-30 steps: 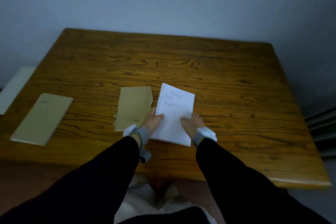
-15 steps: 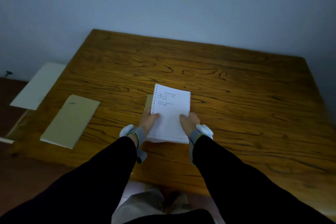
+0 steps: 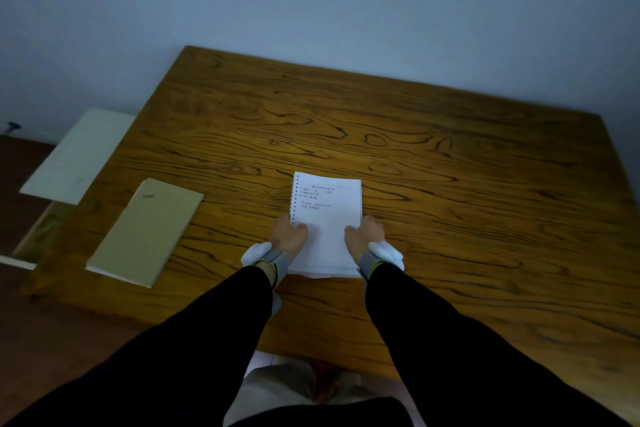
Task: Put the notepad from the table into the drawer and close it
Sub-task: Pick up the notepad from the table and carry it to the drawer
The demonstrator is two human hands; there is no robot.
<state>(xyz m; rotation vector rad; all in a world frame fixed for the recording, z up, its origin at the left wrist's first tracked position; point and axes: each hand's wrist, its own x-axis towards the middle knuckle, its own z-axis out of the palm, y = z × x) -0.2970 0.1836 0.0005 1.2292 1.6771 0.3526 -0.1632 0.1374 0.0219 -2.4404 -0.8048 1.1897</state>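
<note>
**Notepad held in both hands near the front edge**

We hold the spiral notepad (image 3: 327, 218) by its lower half, our left hand (image 3: 289, 236) gripping the spiral-bound edge with the thumb on the page, our right hand (image 3: 363, 236) gripping the opposite edge the same way. Both grips are closed on the notepad. Its top page is white with a few handwritten lines near the top, too small to read. Whether it rests on the wooden surface (image 3: 450, 201) or is lifted just off it, we cannot tell.

The notepad sits near the front edge of the surface, left of its middle. To the right and toward the wall the wood is bare, so there is wide open room there. To the left, well apart from the notepad, a tan closed notebook (image 3: 147, 232) lies close to the front-left corner. Beyond the left edge, a white panel (image 3: 76, 156) lies lower than the surface, with a pale wooden piece (image 3: 45, 229) just beside it; we cannot tell whether this is the drawer.

Compared with a second ago, the notepad's brown cover, which lay open to the left, is no longer visible, and the page now stands squarer to us. The view has shifted right, bringing more of the white panel into sight.
</note>
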